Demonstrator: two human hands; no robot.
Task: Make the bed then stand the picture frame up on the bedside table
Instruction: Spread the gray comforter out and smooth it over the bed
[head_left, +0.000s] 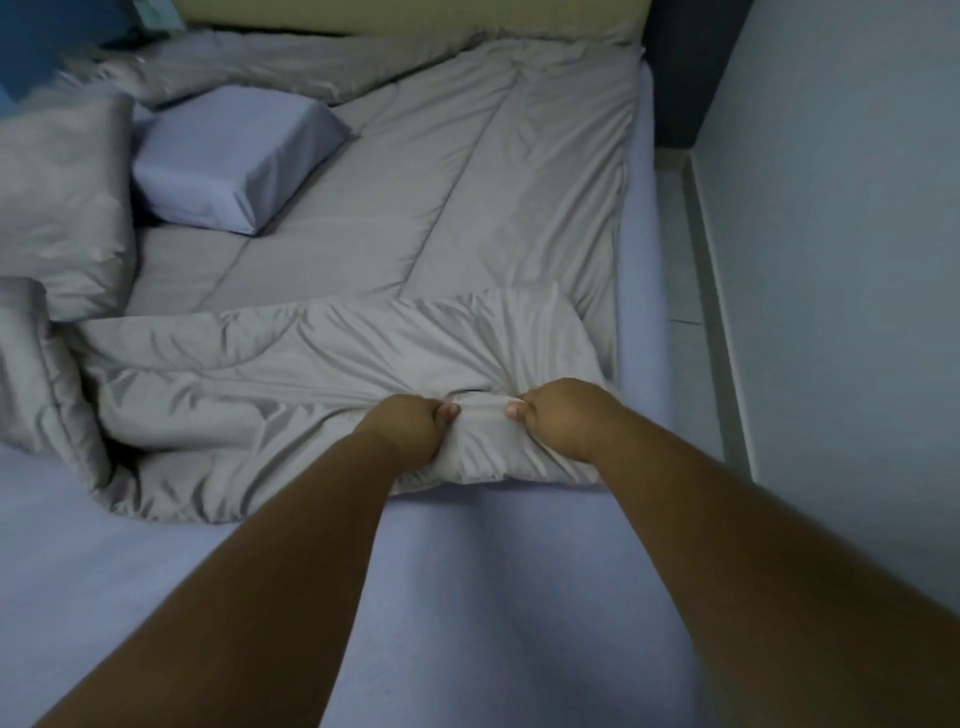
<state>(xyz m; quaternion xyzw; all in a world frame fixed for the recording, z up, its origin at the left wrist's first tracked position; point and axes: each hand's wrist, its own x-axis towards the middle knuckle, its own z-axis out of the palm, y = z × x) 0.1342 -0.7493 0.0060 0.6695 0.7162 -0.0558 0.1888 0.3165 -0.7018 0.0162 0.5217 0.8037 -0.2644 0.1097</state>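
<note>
A grey quilted duvet (426, 244) lies rumpled over the far half of the bed, its near edge folded back on itself. My left hand (410, 426) and my right hand (563, 418) are side by side, both shut on a bunched fold of that near edge. The pale blue fitted sheet (441, 571) is bare in front of the duvet. A blue pillow (234, 158) rests on the duvet at the upper left, and a grey pillow (57, 208) lies at the left edge. No picture frame or bedside table is in view.
A pale wall (841, 234) runs close along the bed's right side, leaving a narrow strip of tiled floor (675, 249). A yellowish headboard (415, 15) stands at the far end. More bunched grey bedding (36, 374) sits at the left.
</note>
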